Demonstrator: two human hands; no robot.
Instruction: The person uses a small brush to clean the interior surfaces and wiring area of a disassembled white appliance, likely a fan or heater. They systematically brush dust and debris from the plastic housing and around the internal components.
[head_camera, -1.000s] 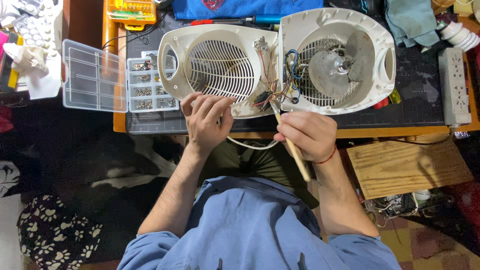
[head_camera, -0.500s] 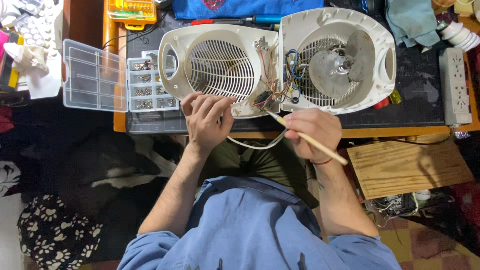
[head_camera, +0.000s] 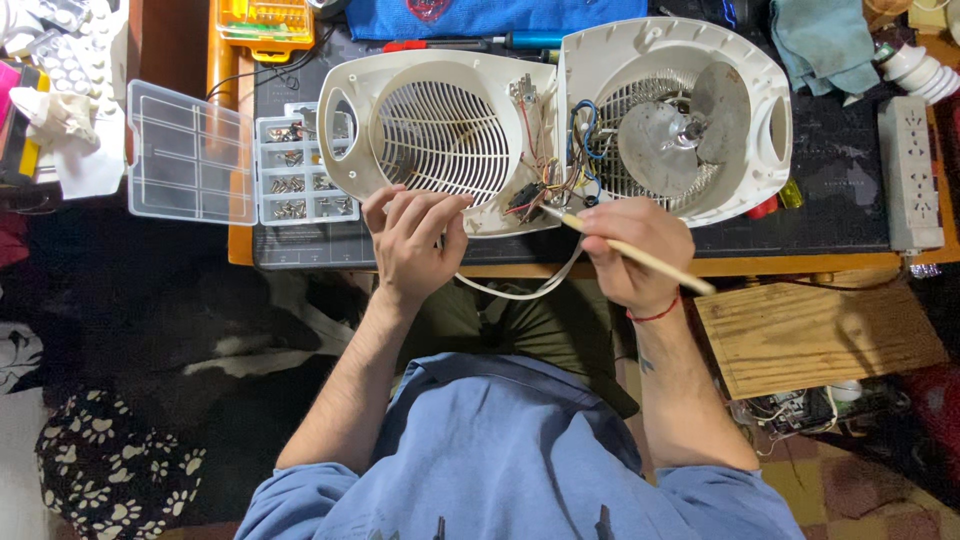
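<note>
An opened white fan heater lies on the dark mat, split into a grille front half (head_camera: 440, 140) and a rear half (head_camera: 680, 120) with a metal fan blade. Coloured wires (head_camera: 550, 180) run between the halves. My left hand (head_camera: 410, 240) rests on the lower edge of the grille half, fingers spread over it. My right hand (head_camera: 630, 250) holds a thin wooden-handled brush (head_camera: 640, 255), its tip pointing at the wires near the small switch part. A white cable (head_camera: 520, 290) loops down between my hands.
A clear compartment box (head_camera: 300, 170) with small screws stands open left of the heater. A white power strip (head_camera: 908, 170) lies at the right. A wooden board (head_camera: 810, 335) sits below the table edge. Screwdrivers (head_camera: 470, 43) and a yellow bit case (head_camera: 265, 25) lie at the back.
My right hand has swung the brush handle from pointing down to pointing out to the right, with its tip now at the wires. My left hand has stayed on the grille half.
</note>
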